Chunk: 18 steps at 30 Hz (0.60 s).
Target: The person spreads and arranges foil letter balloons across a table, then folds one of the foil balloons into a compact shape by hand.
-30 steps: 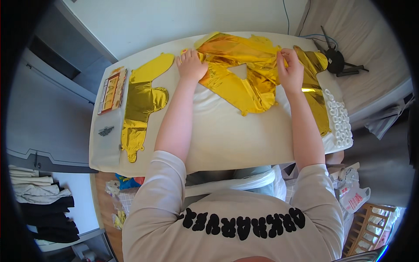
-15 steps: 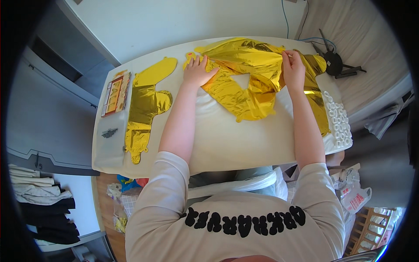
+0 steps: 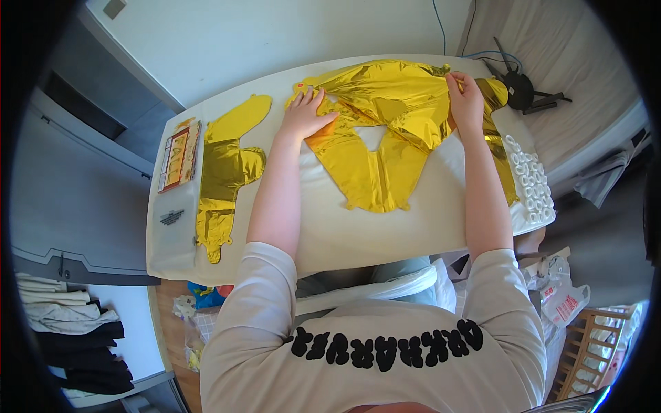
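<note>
While both hands press down on it, the gold foil balloon (image 3: 385, 131) lies deflated and spread across the far half of the white table (image 3: 358, 234), crumpled where its lobes overlap. The left hand (image 3: 305, 115) rests flat with fingers splayed on the balloon's left edge, seemingly to pin the slippery film so it cannot slide. The right hand (image 3: 467, 102), well apart from the left, has its fingers curled on the balloon's upper right corner; whether it pinches the foil or only presses it I cannot tell. Beyond the left hand, further to the left, a second gold balloon (image 3: 224, 172) lies flat and apart, with a printed card (image 3: 177, 155) and a clear bag (image 3: 171, 220) just beside it. Right of the right hand, a white strip of rings (image 3: 530, 180) lies along the table's edge, and a black stand (image 3: 518, 86) sits past it.
</note>
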Each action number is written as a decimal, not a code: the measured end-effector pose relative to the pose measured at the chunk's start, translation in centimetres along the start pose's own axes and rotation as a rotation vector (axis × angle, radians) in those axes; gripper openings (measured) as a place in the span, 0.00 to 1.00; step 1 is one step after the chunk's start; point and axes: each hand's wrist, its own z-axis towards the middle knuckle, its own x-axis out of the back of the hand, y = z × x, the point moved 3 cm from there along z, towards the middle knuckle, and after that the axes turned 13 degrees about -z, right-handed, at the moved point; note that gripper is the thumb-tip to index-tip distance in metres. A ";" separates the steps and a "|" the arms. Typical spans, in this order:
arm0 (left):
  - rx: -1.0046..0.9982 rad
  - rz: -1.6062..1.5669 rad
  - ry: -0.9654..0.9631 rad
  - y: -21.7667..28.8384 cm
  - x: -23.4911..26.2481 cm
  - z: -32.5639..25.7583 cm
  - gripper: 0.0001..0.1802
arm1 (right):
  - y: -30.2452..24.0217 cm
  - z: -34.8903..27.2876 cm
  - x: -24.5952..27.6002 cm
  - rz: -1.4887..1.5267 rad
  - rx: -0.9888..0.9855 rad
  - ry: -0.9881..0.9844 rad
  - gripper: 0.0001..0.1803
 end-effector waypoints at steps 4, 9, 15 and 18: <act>-0.021 -0.038 -0.022 0.9 0.1 0.0 0.55 | 1.5 0.8 0.5 -0.030 0.004 -0.031 0.17; -0.018 -0.076 -0.048 0.3 0.5 0.0 0.56 | 2.9 1.5 0.4 -0.048 0.065 0.052 0.17; 0.014 -0.102 -0.116 0.4 2.3 -0.9 0.56 | 4.6 2.4 1.3 0.138 -0.164 -0.035 0.18; 0.058 -0.041 -0.213 2.9 3.6 -1.1 0.55 | 7.9 4.0 2.1 0.184 -0.232 0.009 0.19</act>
